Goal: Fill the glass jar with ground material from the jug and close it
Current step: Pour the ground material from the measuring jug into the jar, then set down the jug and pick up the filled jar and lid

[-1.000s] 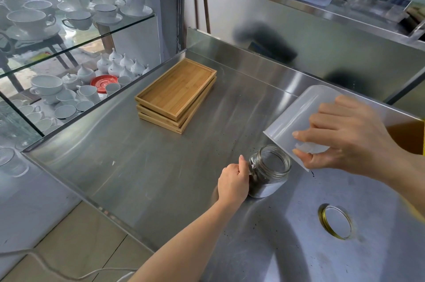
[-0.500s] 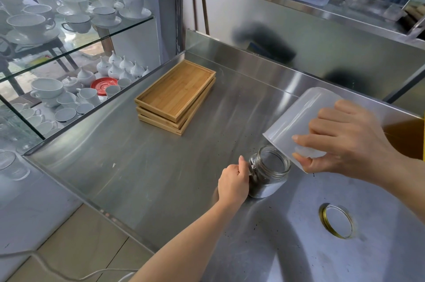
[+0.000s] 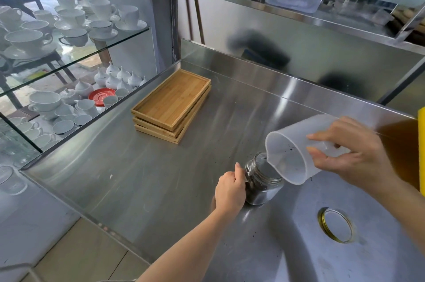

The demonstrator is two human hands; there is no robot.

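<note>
A small glass jar (image 3: pixel 262 186) stands upright on the steel counter (image 3: pixel 142 180), partly filled with dark ground material. My left hand (image 3: pixel 230 190) grips its left side. My right hand (image 3: pixel 351 155) holds a translucent white plastic jug (image 3: pixel 291 155) tipped on its side, its spout over the jar's mouth. The jug's open mouth faces me and shows only a few dark specks inside. The jar's gold-rimmed lid (image 3: pixel 337 225) lies flat on the counter to the right, apart from both hands.
A stack of bamboo trays (image 3: pixel 172 104) lies at the back left of the counter. Glass shelves (image 3: pixel 69 56) with white cups and saucers stand to the left. A steel shelf (image 3: pixel 299 14) overhangs the back. Dark specks dot the counter near the jar.
My right hand has turned the jug so its open mouth now faces me, and lowered the spout closer over the jar. My left hand has stayed on the jar.
</note>
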